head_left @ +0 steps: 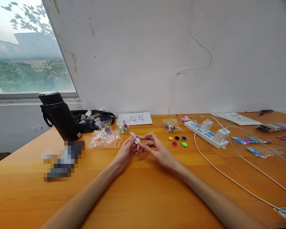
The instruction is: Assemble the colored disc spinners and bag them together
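Left hand [126, 150]: fingertips pinching the small white piece [136, 139].
Right hand [154, 149]: fingers pressed together on it too.
White piece: just left of the coloured discs [177, 141].
Power strip [206, 133]: right of the discs.

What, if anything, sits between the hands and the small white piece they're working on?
Nothing visible. The left hand and right hand already meet around the small white piece, fingers pinching it above the table. The coloured discs and plastic bags lie off to the sides.
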Demonstrator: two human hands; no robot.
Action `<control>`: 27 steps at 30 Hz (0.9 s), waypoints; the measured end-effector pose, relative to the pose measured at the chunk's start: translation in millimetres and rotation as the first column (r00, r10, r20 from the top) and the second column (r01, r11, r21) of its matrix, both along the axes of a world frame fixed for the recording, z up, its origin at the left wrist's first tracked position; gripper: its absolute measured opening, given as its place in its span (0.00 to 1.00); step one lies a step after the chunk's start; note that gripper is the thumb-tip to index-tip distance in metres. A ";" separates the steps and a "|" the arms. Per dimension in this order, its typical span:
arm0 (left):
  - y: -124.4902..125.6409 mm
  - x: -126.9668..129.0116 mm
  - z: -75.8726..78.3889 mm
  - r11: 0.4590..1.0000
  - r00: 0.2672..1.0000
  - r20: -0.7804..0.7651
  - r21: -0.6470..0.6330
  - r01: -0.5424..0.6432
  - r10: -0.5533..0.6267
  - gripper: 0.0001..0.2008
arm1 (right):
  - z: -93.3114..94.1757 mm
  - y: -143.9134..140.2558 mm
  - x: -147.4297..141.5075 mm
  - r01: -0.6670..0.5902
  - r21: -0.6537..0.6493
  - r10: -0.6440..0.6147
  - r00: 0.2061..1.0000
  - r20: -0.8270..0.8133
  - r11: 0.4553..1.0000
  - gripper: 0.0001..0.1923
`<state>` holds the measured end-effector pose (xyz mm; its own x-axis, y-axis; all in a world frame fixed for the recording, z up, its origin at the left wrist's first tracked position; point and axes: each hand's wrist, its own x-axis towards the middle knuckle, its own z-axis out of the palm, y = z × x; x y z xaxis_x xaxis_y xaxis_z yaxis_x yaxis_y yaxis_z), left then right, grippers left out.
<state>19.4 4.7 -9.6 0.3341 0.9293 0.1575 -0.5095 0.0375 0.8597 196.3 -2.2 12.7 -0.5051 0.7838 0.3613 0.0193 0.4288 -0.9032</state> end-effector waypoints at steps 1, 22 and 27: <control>0.0 0.1 0.0 1.000 1.000 0.012 0.018 0.008 -0.009 0.19 | 0.3 -1.7 -2.4 -0.015 -0.020 0.015 1.000 -0.024 1.000 0.19; -0.4 -5.9 -3.7 0.982 0.922 -0.387 0.183 0.049 0.026 0.26 | -4.0 -12.0 -3.7 -0.437 -0.351 0.434 0.896 -0.093 0.828 0.48; -0.9 -5.0 -0.8 0.992 0.956 -0.287 0.082 0.093 -0.066 0.19 | -4.5 -6.9 -1.1 -0.349 -0.294 0.338 0.937 -0.090 0.890 0.49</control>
